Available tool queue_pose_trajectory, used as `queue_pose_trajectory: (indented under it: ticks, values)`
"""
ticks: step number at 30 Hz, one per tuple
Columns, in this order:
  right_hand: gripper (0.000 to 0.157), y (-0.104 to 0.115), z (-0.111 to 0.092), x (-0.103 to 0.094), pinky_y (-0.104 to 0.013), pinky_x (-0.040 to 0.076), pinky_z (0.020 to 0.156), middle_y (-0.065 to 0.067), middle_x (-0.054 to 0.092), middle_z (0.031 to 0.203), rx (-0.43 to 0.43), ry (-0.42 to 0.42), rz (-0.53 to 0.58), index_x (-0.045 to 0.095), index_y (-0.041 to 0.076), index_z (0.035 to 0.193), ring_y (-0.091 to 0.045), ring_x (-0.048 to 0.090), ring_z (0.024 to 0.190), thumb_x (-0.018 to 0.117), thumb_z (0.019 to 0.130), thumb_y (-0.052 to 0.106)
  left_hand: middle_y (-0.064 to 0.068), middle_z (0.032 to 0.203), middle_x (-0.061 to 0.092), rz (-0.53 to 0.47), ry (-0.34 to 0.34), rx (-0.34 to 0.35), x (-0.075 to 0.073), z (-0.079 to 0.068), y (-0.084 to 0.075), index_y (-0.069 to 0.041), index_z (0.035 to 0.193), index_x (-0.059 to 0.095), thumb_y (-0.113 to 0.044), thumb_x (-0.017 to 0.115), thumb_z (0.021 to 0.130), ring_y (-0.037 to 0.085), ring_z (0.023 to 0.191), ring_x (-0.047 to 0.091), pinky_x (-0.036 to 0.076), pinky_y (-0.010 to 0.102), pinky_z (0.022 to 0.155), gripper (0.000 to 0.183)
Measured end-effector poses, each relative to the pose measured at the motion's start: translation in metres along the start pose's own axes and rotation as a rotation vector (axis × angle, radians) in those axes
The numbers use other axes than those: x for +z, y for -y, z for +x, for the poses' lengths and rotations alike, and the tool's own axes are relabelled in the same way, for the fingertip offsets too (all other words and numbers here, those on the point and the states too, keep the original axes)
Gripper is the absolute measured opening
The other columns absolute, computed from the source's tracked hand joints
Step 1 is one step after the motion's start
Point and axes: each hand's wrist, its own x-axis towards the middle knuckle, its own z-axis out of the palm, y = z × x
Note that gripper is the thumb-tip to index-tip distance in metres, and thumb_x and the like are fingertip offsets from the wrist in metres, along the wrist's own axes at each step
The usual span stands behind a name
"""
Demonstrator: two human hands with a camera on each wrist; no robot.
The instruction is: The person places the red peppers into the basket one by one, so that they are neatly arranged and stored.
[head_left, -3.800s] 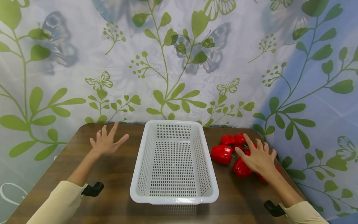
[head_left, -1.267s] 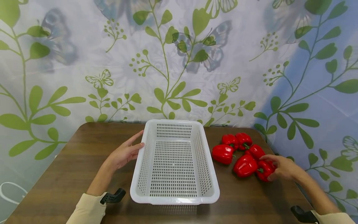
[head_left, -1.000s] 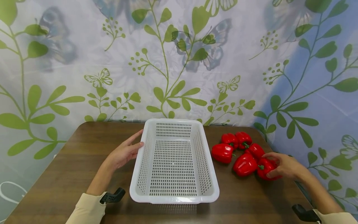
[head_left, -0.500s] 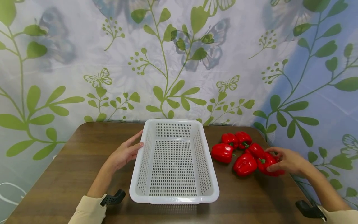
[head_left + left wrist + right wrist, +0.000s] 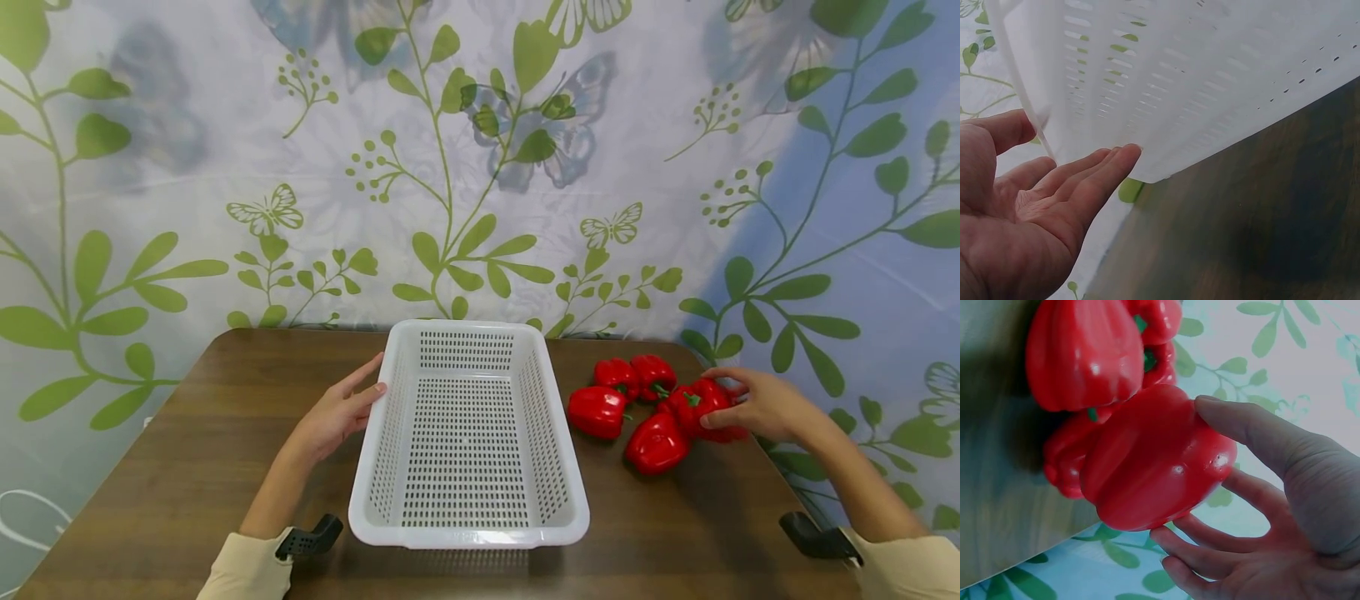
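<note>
My right hand (image 5: pixel 768 407) holds a shiny red bell pepper (image 5: pixel 1154 462) between thumb and fingertips, its green stem facing left in the head view. The held pepper overlaps the neighbouring peppers there. Around it to the left lie several more red bell peppers, among them a front one (image 5: pixel 657 444) and one nearest the basket (image 5: pixel 597 412). My left hand (image 5: pixel 333 417) is at the left side of a white perforated plastic basket (image 5: pixel 360 487). In the left wrist view its extended fingers (image 5: pixel 1107 178) touch the outer wall, with the thumb at the rim.
The basket stands mid-table with nothing in it, its near side tilted toward the head camera. The brown wooden table (image 5: pixel 225 400) backs onto a curtain (image 5: pixel 300 233) printed with leaves and butterflies. A pale cable (image 5: pixel 33 496) hangs at the far left.
My left hand has come to the basket's side and stays there. My right hand has taken hold of the rightmost pepper and moved it away from me, slightly left, over the others.
</note>
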Motion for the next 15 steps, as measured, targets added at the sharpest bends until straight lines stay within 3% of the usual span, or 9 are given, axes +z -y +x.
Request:
queue_pose_trajectory:
  ticks: [8,15]
  values:
    - [0.082,0.024,0.014,-0.007,-0.043,0.056,0.064,-0.039,0.059,0.123,0.002,-0.021,-0.012,0.05,0.003,0.141,-0.048,0.064,0.099,0.082,0.081,0.048,0.031,0.145,0.051,-0.012,-0.022,0.001,0.002,-0.002,0.001,-0.024,0.163,0.022,-0.027,0.057,0.105,0.032,0.117,0.068,0.061,0.036,0.089,0.068]
    - [0.086,0.053,0.03,-0.011,-0.056,0.056,0.077,-0.036,0.06,0.129,-0.012,-0.037,0.0,0.047,0.004,0.146,-0.052,0.06,0.112,0.079,0.083,0.053,0.029,0.142,0.055,-0.017,-0.021,0.006,0.001,-0.001,0.003,-0.024,0.163,0.023,-0.026,0.056,0.106,0.028,0.113,0.07,0.061,0.035,0.088,0.066]
